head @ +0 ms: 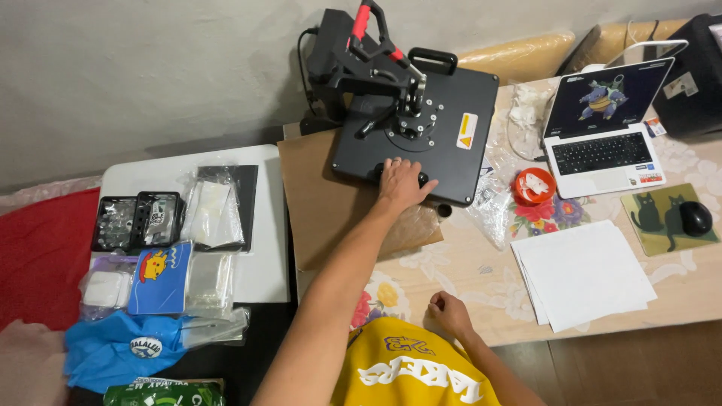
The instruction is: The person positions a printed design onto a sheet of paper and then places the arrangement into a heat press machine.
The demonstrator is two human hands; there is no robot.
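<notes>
While the floral-clothed table (pixel 481 289) stands against a grey wall, one black heat press (pixel 416 124) sits at its back edge on brown cardboard (pixel 316 203). Left hand (pixel 402 183): flat, fingers spread, on the press's front rim, gripping nothing. Right hand (pixel 449 313): loosely fisted at the near edge, empty. Count: one laptop (pixel 605 128), one mouse (pixel 696 217), one white paper stack (pixel 583 274), one red bowl (pixel 535 186).

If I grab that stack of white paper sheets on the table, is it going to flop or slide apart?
Probably both. The white paper sheets look thin and lie loosely fanned, edges uneven, so lifted by one corner they would likely droop and slip apart. The stack overhangs the table edge slightly, so a push might slide sheets off. Likely light; the right hand is closest.
</notes>
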